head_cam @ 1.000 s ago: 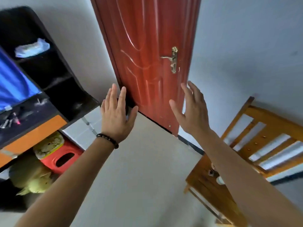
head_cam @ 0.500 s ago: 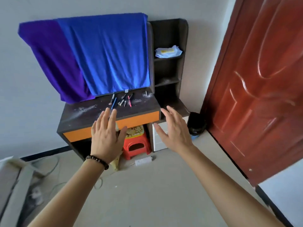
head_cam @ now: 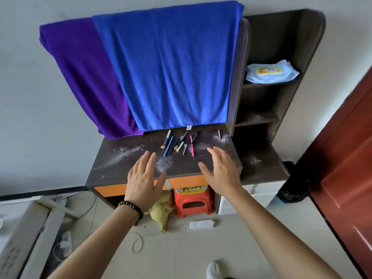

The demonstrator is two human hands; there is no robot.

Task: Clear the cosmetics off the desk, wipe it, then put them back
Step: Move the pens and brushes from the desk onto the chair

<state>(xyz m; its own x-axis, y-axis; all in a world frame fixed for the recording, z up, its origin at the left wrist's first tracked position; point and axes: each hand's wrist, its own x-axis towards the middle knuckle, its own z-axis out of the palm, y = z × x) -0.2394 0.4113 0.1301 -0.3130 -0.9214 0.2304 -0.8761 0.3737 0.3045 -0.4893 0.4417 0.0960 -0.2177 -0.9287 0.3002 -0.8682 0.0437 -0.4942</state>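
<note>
Clearing step not yet begun: desk point(head_cam: 120, 172) dusted with powder point(head_cam: 164, 163), left hand point(head_cam: 144, 178) and right hand point(head_cam: 221, 174) out before its front edge, fingers straight, holding nothing, cosmetics point(head_cam: 181, 143) clustered at back below towel point(head_cam: 171, 77); next likely needs reaching forward, pinching thin sticks.

Front half of surface point(head_cam: 112, 172) open to approach from front, only powder patches point(head_cam: 164, 163) there. Cosmetics point(head_cam: 179, 144) clustered back centre; blue towel point(head_cam: 171, 67) hangs just behind. Shelf unit point(head_cam: 281, 109) walls right side.
</note>
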